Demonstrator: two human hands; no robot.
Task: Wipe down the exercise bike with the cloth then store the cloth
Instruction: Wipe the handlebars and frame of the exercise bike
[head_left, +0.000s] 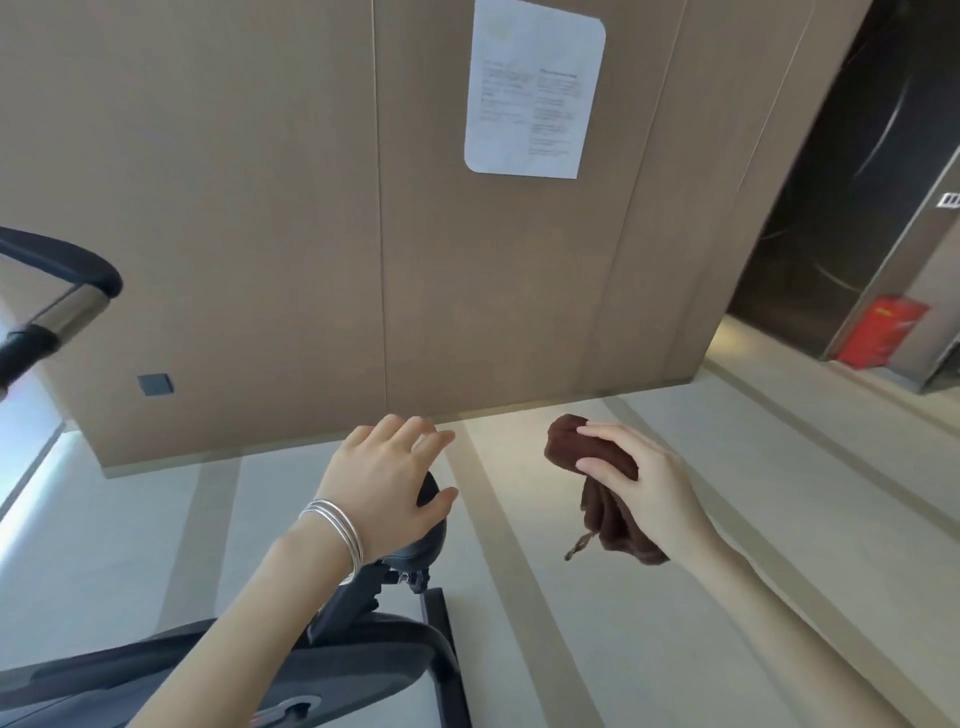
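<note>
right hand (641, 483) grips a bunched dark-brown cloth (597, 493); left hand (387, 480) rests spread on the black saddle (434, 519).

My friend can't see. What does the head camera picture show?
A person's right hand holds a bunched brown cloth in the air, while the left hand, fingers spread, rests on a black exercise bike's seat. Behind are a tan wall and pale floor.

The exercise bike (363, 639) stood low at the left — black frame, its black saddle (431, 525) mostly covered. The dark brown cloth (597, 483) hung bunched to the saddle's right, clear of it — a frayed cord dangling below.
</note>
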